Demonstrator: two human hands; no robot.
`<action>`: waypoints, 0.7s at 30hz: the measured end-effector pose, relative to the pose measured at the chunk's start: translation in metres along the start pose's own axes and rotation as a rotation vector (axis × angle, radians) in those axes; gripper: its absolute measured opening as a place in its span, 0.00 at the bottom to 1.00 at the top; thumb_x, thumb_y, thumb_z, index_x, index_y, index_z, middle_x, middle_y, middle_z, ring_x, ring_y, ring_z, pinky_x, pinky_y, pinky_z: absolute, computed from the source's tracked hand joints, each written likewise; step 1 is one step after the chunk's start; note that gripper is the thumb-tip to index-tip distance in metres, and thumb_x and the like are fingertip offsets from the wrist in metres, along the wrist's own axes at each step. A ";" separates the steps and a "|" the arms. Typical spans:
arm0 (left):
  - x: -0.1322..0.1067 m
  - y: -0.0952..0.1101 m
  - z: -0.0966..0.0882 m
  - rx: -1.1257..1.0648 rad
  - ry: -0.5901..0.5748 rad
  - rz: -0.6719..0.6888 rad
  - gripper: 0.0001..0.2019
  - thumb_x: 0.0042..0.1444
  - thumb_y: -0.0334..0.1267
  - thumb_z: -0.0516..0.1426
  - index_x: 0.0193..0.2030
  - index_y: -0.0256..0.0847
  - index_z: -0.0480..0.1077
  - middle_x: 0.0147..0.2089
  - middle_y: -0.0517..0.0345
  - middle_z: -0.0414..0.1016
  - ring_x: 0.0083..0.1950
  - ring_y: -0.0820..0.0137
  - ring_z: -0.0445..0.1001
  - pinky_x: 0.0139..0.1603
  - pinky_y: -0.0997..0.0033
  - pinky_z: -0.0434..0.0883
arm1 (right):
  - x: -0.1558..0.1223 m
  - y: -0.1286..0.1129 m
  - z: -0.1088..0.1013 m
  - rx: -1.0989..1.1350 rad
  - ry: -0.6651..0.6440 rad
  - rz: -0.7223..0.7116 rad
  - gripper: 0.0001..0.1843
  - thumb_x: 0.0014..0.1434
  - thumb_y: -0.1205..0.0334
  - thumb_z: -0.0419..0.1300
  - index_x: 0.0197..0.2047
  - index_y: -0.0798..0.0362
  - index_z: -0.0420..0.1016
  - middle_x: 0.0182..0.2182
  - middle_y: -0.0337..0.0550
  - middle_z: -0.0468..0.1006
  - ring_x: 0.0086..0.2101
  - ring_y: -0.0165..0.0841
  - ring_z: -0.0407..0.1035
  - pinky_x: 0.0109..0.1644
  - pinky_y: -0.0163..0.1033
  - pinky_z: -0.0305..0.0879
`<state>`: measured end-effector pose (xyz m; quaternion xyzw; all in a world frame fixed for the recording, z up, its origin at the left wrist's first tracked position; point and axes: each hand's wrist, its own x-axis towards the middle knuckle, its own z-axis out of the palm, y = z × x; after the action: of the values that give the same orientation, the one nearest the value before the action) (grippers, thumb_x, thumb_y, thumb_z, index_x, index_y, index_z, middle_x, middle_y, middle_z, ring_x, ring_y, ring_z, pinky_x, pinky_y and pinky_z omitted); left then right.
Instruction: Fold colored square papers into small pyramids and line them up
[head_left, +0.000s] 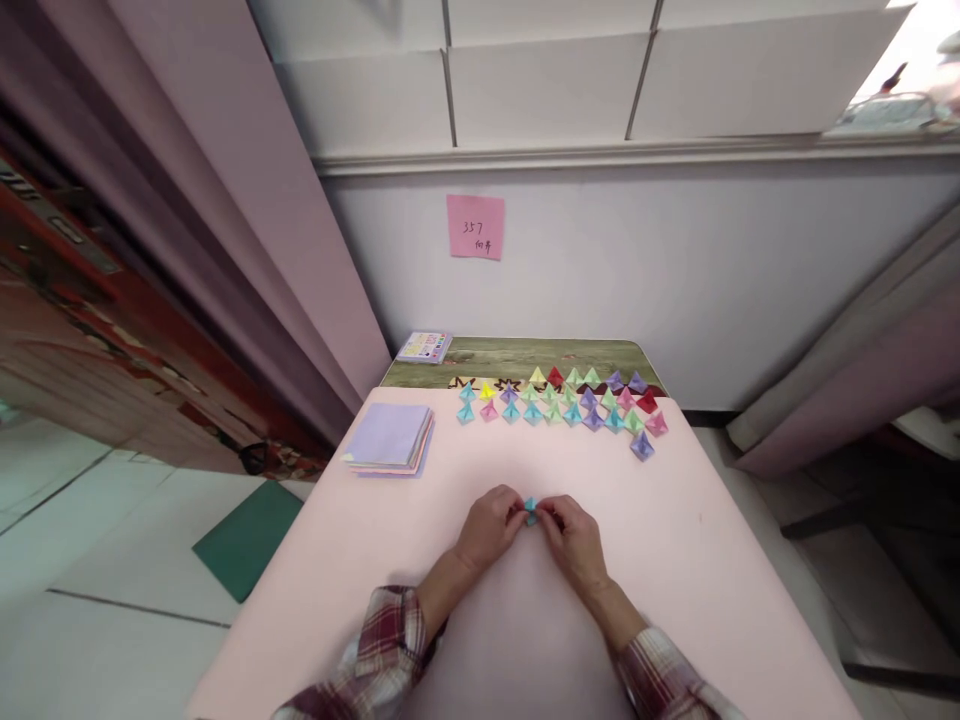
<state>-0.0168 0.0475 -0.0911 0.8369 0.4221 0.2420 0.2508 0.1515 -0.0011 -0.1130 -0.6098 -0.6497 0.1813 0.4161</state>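
A small piece of folded blue paper (531, 512) is pinched between both hands, just above the pink table cover (645, 560). My left hand (490, 525) grips its left side with thumb and forefinger. On the other side, my right hand (574, 538) has its fingertips closed on the right edge. Fingers cover part of the paper, so its exact fold is hard to make out. Beyond the hands stand rows of small folded paper pieces in several colours, among them a purple one (642, 446) nearest on the right and a yellow one (486, 391) at the left.
A stack of coloured paper squares (390, 437) lies at the left of the table. Behind it is a printed paper pack (424, 346). The wall bears a pink note (476, 227) with handwriting. Curtains hang on both sides, and a green board (249, 540) lies on the floor.
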 end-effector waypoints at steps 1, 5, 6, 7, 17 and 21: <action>0.001 0.002 0.000 0.007 -0.005 -0.024 0.04 0.58 0.35 0.55 0.32 0.40 0.68 0.34 0.57 0.71 0.36 0.69 0.69 0.37 0.71 0.66 | 0.000 0.000 -0.001 0.005 0.005 0.008 0.10 0.62 0.60 0.53 0.35 0.51 0.75 0.30 0.41 0.76 0.32 0.32 0.71 0.36 0.34 0.65; 0.003 0.005 -0.002 0.052 -0.006 -0.102 0.06 0.58 0.36 0.55 0.31 0.40 0.69 0.32 0.57 0.72 0.34 0.70 0.69 0.36 0.71 0.65 | -0.001 0.001 -0.005 0.028 0.023 0.046 0.10 0.61 0.60 0.52 0.34 0.52 0.74 0.30 0.42 0.75 0.28 0.31 0.69 0.33 0.34 0.64; 0.004 0.005 -0.002 0.066 -0.004 -0.118 0.06 0.57 0.35 0.55 0.30 0.40 0.69 0.32 0.57 0.72 0.34 0.69 0.70 0.35 0.71 0.65 | -0.002 0.002 -0.006 0.029 0.028 0.055 0.10 0.61 0.60 0.52 0.33 0.52 0.73 0.29 0.41 0.75 0.27 0.31 0.68 0.33 0.34 0.64; 0.004 0.006 -0.003 0.078 -0.001 -0.133 0.06 0.57 0.35 0.55 0.30 0.40 0.69 0.32 0.57 0.72 0.33 0.69 0.70 0.35 0.71 0.65 | -0.003 0.002 -0.006 0.029 0.030 0.067 0.10 0.60 0.60 0.52 0.33 0.52 0.73 0.28 0.41 0.75 0.27 0.31 0.68 0.32 0.34 0.63; 0.011 0.014 -0.008 0.102 -0.076 -0.236 0.05 0.52 0.30 0.55 0.33 0.40 0.73 0.35 0.56 0.75 0.35 0.68 0.72 0.37 0.71 0.66 | -0.002 0.005 -0.003 0.045 0.027 0.136 0.05 0.57 0.63 0.52 0.34 0.52 0.69 0.23 0.36 0.73 0.22 0.29 0.67 0.28 0.32 0.63; 0.015 0.019 -0.010 0.147 -0.126 -0.248 0.08 0.52 0.30 0.55 0.35 0.40 0.75 0.36 0.55 0.76 0.37 0.67 0.73 0.39 0.70 0.66 | 0.002 0.005 -0.009 0.008 -0.027 0.022 0.11 0.56 0.66 0.51 0.39 0.52 0.74 0.31 0.41 0.77 0.29 0.30 0.71 0.34 0.33 0.66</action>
<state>-0.0043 0.0525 -0.0684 0.8080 0.5222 0.1245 0.2428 0.1616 -0.0002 -0.1111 -0.6129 -0.6477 0.1968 0.4075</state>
